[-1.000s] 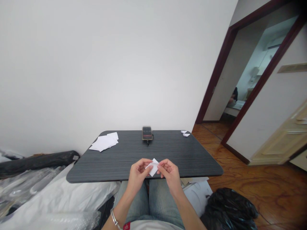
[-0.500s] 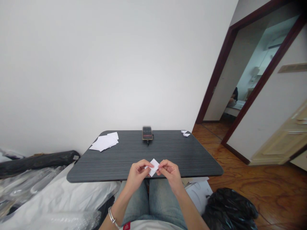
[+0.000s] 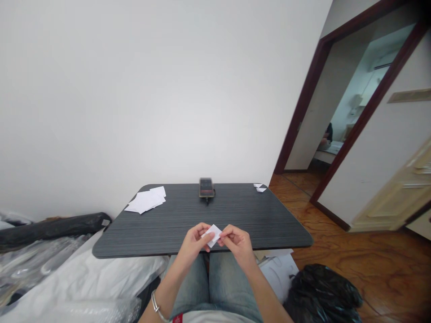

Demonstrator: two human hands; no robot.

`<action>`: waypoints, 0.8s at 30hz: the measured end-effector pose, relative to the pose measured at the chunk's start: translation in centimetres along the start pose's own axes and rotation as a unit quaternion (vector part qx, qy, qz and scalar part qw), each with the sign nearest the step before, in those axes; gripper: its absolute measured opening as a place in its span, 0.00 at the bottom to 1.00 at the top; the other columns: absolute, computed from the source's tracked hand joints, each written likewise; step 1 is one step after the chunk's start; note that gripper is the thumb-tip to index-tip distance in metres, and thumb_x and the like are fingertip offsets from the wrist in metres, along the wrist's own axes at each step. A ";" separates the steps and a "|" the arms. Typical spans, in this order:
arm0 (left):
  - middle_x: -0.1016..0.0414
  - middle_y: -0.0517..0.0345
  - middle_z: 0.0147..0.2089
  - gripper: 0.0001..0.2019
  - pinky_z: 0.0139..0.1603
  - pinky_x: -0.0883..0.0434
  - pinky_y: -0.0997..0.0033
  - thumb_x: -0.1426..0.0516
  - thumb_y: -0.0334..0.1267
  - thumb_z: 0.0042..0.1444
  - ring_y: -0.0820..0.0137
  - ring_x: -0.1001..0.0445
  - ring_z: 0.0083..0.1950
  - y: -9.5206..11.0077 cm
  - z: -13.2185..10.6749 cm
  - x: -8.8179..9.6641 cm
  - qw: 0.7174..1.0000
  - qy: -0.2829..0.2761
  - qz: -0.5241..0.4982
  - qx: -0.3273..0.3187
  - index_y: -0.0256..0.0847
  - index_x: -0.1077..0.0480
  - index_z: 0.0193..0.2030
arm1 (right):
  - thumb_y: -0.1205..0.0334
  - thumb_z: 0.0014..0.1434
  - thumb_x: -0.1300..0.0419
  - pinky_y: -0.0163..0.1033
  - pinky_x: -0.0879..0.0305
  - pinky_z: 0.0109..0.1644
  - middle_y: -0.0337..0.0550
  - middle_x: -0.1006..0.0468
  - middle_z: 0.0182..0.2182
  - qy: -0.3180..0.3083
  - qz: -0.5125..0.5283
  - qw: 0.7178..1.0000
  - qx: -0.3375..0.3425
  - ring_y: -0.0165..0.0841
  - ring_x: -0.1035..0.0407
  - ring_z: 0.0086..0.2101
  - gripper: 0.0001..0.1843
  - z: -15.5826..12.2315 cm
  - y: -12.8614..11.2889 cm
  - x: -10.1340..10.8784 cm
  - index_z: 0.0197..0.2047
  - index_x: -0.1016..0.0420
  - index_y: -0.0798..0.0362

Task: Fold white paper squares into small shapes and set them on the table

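A small folded piece of white paper [image 3: 213, 234] is held between my two hands, just above the near edge of the dark table [image 3: 188, 220]. My left hand [image 3: 198, 237] pinches its left side, the thumb lying across its face. At the paper's right corner, the thumb and fingers of my right hand [image 3: 235, 239] are closed on it. Part of the paper is hidden behind the fingers. A loose stack of white paper sheets [image 3: 146, 200] lies at the table's far left. Two small folded white papers [image 3: 261, 189] rest near its far right corner.
A small dark device [image 3: 206, 187] with a cable stands at the back middle of the table, near the wall. White and clear plastic wrapping [image 3: 74, 273] lies at the left. Right of my legs are a white paper bag [image 3: 278, 271] and a black plastic bag [image 3: 325, 294].
My left thumb has shifted further over the paper's face, and the paper shows a little smaller between my hands. Both hands keep their hold in nearly the same place.
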State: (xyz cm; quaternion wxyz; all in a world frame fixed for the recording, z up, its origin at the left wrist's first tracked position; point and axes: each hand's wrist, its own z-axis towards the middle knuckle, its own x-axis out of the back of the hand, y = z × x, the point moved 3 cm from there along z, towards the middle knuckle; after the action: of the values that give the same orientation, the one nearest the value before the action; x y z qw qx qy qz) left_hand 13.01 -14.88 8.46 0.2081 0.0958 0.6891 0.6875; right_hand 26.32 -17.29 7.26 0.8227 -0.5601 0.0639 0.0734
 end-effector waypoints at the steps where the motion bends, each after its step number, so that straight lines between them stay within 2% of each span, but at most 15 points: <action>1: 0.32 0.60 0.23 0.14 0.19 0.38 0.81 0.41 0.44 0.43 0.78 0.38 0.22 -0.1 0.0 0.0 1.000 -0.012 0.007 0.007 0.33 0.33 0.29 | 0.67 0.49 0.41 0.32 0.37 0.28 0.36 0.30 0.20 -0.002 0.003 1.000 -0.004 0.26 0.34 0.23 0.03 0.0 -0.1 -0.1 0.25 0.30 0.54; 6: 0.33 0.59 0.23 0.14 0.18 0.39 0.82 0.42 0.44 0.45 0.78 0.38 0.22 -0.1 -0.1 -0.5 0.998 -0.056 0.015 0.023 0.33 0.32 0.28 | 0.63 0.49 0.40 0.31 0.36 0.26 0.36 0.29 0.20 0.008 0.022 0.999 -0.033 0.26 0.33 0.22 0.05 -0.2 -0.3 -0.4 0.28 0.31 0.55; 11: 0.35 0.61 0.20 0.14 0.16 0.40 0.82 0.42 0.45 0.44 0.79 0.39 0.20 -0.1 -0.1 -0.8 0.999 -0.025 0.014 0.015 0.33 0.33 0.26 | 0.62 0.46 0.37 0.33 0.33 0.27 0.35 0.29 0.20 0.027 0.036 0.998 -0.046 0.27 0.32 0.22 0.13 -0.1 -0.5 -0.5 0.35 0.33 0.53; 16: 0.36 0.62 0.19 0.15 0.14 0.42 0.83 0.41 0.46 0.43 0.80 0.40 0.18 -0.2 0.0 -0.6 0.999 0.001 0.039 -0.001 0.33 0.34 0.25 | 0.59 0.45 0.37 0.34 0.34 0.27 0.39 0.26 0.20 0.031 0.012 0.997 -0.066 0.29 0.32 0.22 0.10 0.0 0.0 -0.1 0.29 0.29 0.56; 20: 0.35 0.62 0.19 0.15 0.12 0.43 0.83 0.43 0.46 0.45 0.79 0.39 0.17 0.0 -0.1 -0.6 0.998 -0.008 0.059 -0.009 0.33 0.35 0.26 | 0.58 0.46 0.38 0.32 0.34 0.26 0.39 0.26 0.19 0.026 -0.002 0.997 -0.074 0.27 0.32 0.21 0.10 -0.2 0.2 0.0 0.27 0.28 0.57; 24: 0.35 0.63 0.20 0.16 0.11 0.49 0.83 0.43 0.47 0.45 0.81 0.42 0.15 -0.2 0.0 -0.4 0.997 -0.009 0.073 0.005 0.34 0.35 0.26 | 0.57 0.47 0.38 0.32 0.34 0.26 0.39 0.26 0.19 0.028 -0.029 0.997 -0.071 0.28 0.32 0.21 0.10 -0.3 0.1 0.0 0.27 0.28 0.57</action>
State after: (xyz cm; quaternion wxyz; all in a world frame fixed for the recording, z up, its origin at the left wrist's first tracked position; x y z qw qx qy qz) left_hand 13.41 -15.08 8.34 0.1628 0.1528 0.6817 0.6967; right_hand 26.33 -17.51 7.04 0.7807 -0.6203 0.0650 0.0380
